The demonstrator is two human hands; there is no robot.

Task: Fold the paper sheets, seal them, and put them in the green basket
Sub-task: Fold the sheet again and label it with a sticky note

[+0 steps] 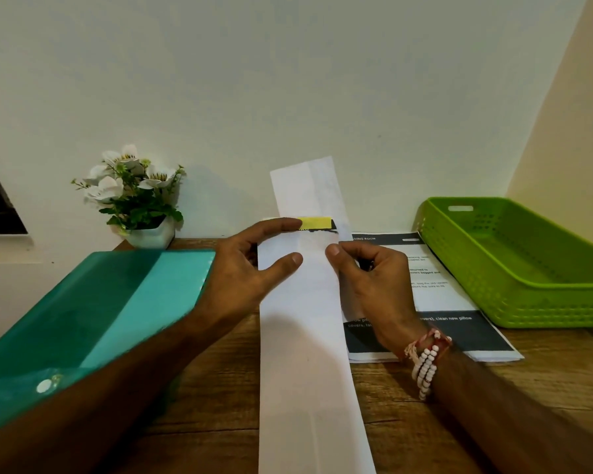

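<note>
Two hands hold a long folded paper strip (305,336) upright over a wooden table (213,388), partway through folding and sealing.

The left hand (250,265) grips the strip's left edge, thumb on the front and fingers behind; the right hand (367,271) pinches its right edge, thumb tip on the paper. A yellow strip (317,222) with a dark band under it crosses the paper by the left fingertips. Judged from this, the sealing step is in hand; next, the fold must be held flat while the seal is pressed down. The green basket (514,302) sits at the right, well apart, with nothing visible inside. More printed sheets (459,292) lie flat under the right wrist. Whether the yellow piece is tape or a sticky note, and whether it is stuck yet, cannot be told; the paper's lower end is cut off.
</note>
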